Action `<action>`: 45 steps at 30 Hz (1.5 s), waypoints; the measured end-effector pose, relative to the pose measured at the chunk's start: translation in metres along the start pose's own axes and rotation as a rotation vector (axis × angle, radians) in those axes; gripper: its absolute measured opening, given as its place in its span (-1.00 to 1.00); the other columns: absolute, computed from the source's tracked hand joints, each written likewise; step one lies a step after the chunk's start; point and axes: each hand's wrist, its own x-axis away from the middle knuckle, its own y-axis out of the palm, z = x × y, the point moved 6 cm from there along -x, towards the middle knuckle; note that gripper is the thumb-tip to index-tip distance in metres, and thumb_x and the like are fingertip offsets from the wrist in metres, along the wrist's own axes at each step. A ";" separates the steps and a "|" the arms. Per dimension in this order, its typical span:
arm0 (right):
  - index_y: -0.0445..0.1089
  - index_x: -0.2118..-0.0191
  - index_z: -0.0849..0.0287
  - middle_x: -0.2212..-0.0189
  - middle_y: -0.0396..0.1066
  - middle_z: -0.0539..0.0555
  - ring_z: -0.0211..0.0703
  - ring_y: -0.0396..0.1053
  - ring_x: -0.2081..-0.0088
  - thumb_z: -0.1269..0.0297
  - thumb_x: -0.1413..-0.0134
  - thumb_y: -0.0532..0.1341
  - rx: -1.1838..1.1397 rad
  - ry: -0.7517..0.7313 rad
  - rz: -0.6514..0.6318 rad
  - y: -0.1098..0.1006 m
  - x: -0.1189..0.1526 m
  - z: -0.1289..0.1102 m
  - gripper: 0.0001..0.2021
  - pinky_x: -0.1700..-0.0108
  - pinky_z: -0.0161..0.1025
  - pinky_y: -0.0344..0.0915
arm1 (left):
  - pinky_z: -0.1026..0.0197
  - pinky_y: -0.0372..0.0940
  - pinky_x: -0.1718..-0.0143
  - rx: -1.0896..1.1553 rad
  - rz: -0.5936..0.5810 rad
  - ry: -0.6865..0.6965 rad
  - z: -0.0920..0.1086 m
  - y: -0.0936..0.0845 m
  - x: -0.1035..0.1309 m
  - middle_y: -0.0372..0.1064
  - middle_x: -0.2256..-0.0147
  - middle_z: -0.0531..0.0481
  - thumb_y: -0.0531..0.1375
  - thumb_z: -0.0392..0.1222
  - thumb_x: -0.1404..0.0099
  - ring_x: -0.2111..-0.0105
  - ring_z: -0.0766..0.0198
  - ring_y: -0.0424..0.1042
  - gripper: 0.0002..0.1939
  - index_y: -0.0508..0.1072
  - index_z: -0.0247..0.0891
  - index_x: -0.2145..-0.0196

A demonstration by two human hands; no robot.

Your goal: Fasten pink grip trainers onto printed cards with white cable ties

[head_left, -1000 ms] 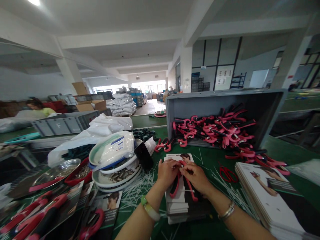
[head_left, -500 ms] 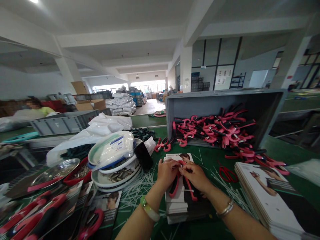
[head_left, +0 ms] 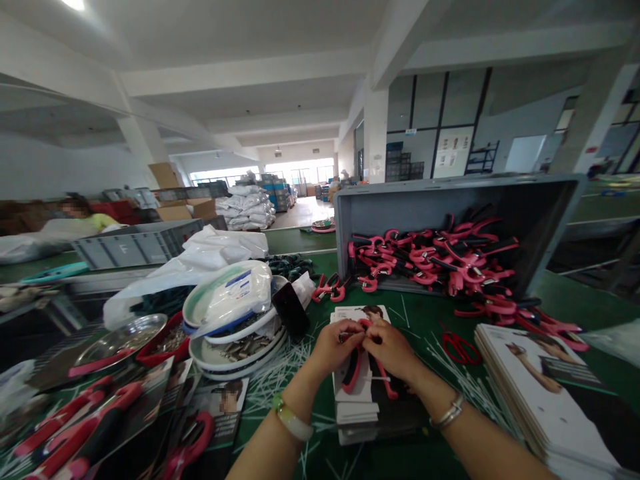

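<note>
A red-and-black plier-like tool [head_left: 353,373] lies on a small stack of printed cards [head_left: 356,415] on the green table. Both my hands meet at its upper end. My left hand [head_left: 336,343] has its fingers pinched at the tool's head. My right hand [head_left: 390,347] is closed beside it, thumb and fingertips together; what they hold is too small to make out. A thin white tie crosses the tool's handles below my fingers. On my left wrist is a green and white bangle, on my right a silver one.
A tipped grey crate [head_left: 460,190] spills red-and-black tools behind my hands. Card stack [head_left: 545,400] and red scissors [head_left: 460,348] lie right. Left are white ties [head_left: 280,377], stacked plates [head_left: 230,363], a phone [head_left: 291,312] and carded tools [head_left: 100,427]. A person [head_left: 97,219] sits far left.
The view has shifted slightly, moving the surroundings a little to the right. My hands stay at the tool's head, with small changes in finger position.
</note>
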 end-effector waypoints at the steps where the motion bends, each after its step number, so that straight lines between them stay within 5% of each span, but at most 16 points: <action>1: 0.31 0.62 0.14 0.16 0.40 0.14 -0.03 0.18 -0.13 0.34 0.05 0.12 0.007 -0.008 0.001 0.000 0.000 0.000 -0.81 -0.08 -0.13 0.11 | 0.22 0.30 0.21 -0.054 0.015 0.006 0.001 0.000 -0.001 0.49 0.35 -0.01 0.12 -0.21 -0.22 0.32 0.25 0.44 -0.85 0.48 -0.26 0.33; 8: 0.42 0.52 0.15 -0.06 0.29 0.15 -0.02 0.11 -0.18 0.36 0.02 0.10 0.019 -0.039 0.002 0.003 -0.001 0.004 -0.82 -0.12 -0.07 0.09 | -0.01 0.11 -0.01 -0.473 0.160 0.223 0.025 0.005 0.002 0.35 0.20 -0.09 0.03 -0.33 -0.25 0.16 0.16 0.30 -0.81 0.45 -0.24 0.35; 15: 0.44 0.45 0.13 0.18 0.39 0.13 -0.04 0.32 0.06 0.36 0.12 0.23 -0.068 -0.063 0.118 -0.003 -0.005 0.005 -0.96 0.03 -0.12 0.24 | 0.09 0.18 0.13 -0.528 0.207 0.271 0.026 0.002 0.005 0.27 0.23 -0.13 0.00 -0.32 -0.27 0.20 0.15 0.24 -0.81 0.41 -0.29 0.37; 21: 0.48 0.37 0.12 0.31 0.33 0.08 -0.15 0.33 0.23 0.20 -0.02 0.20 -0.276 -0.291 0.217 -0.013 0.003 -0.003 -0.84 0.16 -0.21 0.29 | 0.09 0.18 0.15 -0.494 0.306 0.212 0.023 -0.002 0.004 0.22 0.27 -0.12 0.00 -0.30 -0.28 0.20 0.15 0.21 -0.84 0.38 -0.30 0.35; 29: 0.46 0.36 0.14 0.24 0.40 0.11 -0.11 0.35 0.23 0.39 0.09 0.20 0.154 -0.209 0.031 -0.006 -0.005 -0.010 -0.88 0.20 -0.20 0.27 | 0.07 0.19 0.14 -0.481 0.305 0.263 0.054 0.001 0.010 0.25 0.27 -0.10 -0.01 -0.27 -0.30 0.19 0.15 0.23 -0.81 0.37 -0.25 0.38; 32: 0.44 0.41 0.15 0.29 0.43 0.11 -0.11 0.38 0.21 0.38 0.02 0.16 -0.007 -0.271 0.100 -0.008 -0.006 -0.008 -0.90 0.17 -0.20 0.29 | 0.04 0.21 0.09 -0.399 0.296 0.136 0.047 0.000 0.017 0.30 0.22 -0.10 0.07 -0.20 -0.25 0.16 0.14 0.27 -0.85 0.36 -0.24 0.23; 36: 0.41 0.42 0.14 0.27 0.43 0.13 -0.09 0.36 0.08 0.28 -0.13 0.08 -0.072 -0.327 0.204 -0.012 -0.001 -0.006 -0.81 0.05 -0.14 0.26 | -0.06 0.18 0.00 -0.395 0.198 -0.106 0.017 0.007 0.030 0.31 0.04 -0.16 0.18 -0.18 -0.13 0.02 0.02 0.25 -0.57 0.31 -0.20 0.01; 40: 0.41 0.35 0.13 0.19 0.43 0.13 -0.05 0.26 -0.05 0.36 -0.13 0.05 0.123 -0.472 0.109 -0.013 0.011 -0.024 -0.81 -0.04 -0.08 0.19 | -0.08 0.17 0.00 -0.442 0.225 -0.232 0.003 0.010 0.034 0.28 -0.04 -0.16 0.14 -0.20 -0.17 -0.04 -0.04 0.21 -0.57 0.34 -0.12 -0.03; 45: 0.44 0.37 0.14 0.29 0.43 0.11 -0.08 0.33 0.17 0.39 -0.09 0.08 0.283 -0.439 -0.038 -0.014 0.023 -0.028 -0.82 0.12 -0.13 0.27 | -0.04 0.20 0.06 -0.429 0.244 -0.289 0.004 0.008 0.030 0.28 -0.05 -0.12 0.13 -0.15 -0.19 -0.02 -0.03 0.24 -0.61 0.37 -0.04 -0.01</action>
